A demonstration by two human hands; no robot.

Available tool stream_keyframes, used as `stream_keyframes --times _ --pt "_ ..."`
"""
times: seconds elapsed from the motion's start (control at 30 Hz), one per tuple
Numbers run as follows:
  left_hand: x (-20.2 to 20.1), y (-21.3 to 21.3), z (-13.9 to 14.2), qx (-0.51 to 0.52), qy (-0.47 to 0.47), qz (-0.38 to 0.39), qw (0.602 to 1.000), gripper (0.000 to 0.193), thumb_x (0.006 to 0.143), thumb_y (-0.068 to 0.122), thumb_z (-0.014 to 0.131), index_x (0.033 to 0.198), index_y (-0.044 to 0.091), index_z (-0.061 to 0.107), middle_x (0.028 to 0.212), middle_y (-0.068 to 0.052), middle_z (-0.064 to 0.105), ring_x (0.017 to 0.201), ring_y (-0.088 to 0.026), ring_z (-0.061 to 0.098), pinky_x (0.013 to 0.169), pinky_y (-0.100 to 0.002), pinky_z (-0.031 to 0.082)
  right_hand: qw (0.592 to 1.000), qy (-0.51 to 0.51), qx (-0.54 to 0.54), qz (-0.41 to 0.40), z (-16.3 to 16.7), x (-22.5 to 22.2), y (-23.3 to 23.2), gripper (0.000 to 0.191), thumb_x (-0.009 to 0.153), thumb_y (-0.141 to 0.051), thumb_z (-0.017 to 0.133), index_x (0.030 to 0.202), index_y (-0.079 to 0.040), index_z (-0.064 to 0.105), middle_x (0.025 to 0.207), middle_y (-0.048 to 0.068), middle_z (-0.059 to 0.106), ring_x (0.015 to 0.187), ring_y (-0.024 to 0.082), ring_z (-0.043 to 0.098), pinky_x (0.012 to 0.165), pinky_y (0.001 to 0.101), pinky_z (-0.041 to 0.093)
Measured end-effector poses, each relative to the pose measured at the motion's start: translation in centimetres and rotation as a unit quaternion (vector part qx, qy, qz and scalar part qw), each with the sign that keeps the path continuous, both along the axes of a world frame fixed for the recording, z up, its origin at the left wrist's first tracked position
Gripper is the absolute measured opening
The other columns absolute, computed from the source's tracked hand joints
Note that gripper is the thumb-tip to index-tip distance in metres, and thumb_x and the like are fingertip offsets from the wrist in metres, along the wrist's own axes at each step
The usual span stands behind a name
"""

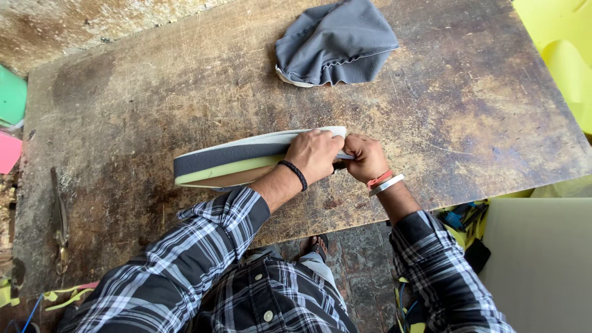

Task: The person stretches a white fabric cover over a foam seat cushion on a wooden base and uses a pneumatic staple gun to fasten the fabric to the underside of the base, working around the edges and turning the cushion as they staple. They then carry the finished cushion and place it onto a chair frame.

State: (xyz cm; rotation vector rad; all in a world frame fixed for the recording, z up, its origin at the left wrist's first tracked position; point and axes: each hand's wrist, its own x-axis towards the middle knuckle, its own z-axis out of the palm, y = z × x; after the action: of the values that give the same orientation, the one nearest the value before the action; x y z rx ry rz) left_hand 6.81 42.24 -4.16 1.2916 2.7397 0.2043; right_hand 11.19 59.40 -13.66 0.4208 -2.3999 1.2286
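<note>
A long layered foam piece (228, 159) with a white top, a dark grey band and a pale green layer lies on the worn wooden table (123, 117). My left hand (316, 154) grips its right end from above. My right hand (365, 156) is closed against the same end, fingers curled at the tip. What my right fingers pinch is hidden. A folded grey cloth piece (336, 42) with a white edge lies farther back on the table.
Scissors (60, 222) lie near the table's left edge. Green (11, 95) and pink (8, 151) sheets sit at far left, yellow foam (558, 49) at top right, a pale sheet (539, 259) at lower right. Stone floor shows below.
</note>
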Motion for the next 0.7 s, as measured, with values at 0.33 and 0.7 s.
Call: stream_keyframes --times 0.33,0.7 --pt "0.0 -12.5 2.7 -0.005 0.021 0.14 0.99 0.047 0.078 0.044 0.081 0.102 0.006 0.067 0.101 -0.013 0.067 0.1 -0.033 0.063 0.087 -0.053 0.048 0.995 0.014 -0.035 -0.091 -1.8 1.4 -0.9 0.027 0.068 0.018 0.056 0.079 -0.004 0.046 0.078 0.015 0.05 0.071 0.032 0.051 0.064 0.0366 0.044" --pt "0.2 -28.5 -4.0 0.089 0.093 0.234 0.964 0.036 0.084 0.034 0.078 0.107 0.008 0.066 0.107 -0.01 0.069 0.101 -0.026 0.063 0.095 -0.046 0.05 0.968 -0.056 0.071 -0.234 3.0 1.4 -6.4 0.031 0.086 -0.006 0.084 0.085 -0.008 0.054 0.083 0.012 0.056 0.078 0.03 0.051 0.073 0.0394 0.044"
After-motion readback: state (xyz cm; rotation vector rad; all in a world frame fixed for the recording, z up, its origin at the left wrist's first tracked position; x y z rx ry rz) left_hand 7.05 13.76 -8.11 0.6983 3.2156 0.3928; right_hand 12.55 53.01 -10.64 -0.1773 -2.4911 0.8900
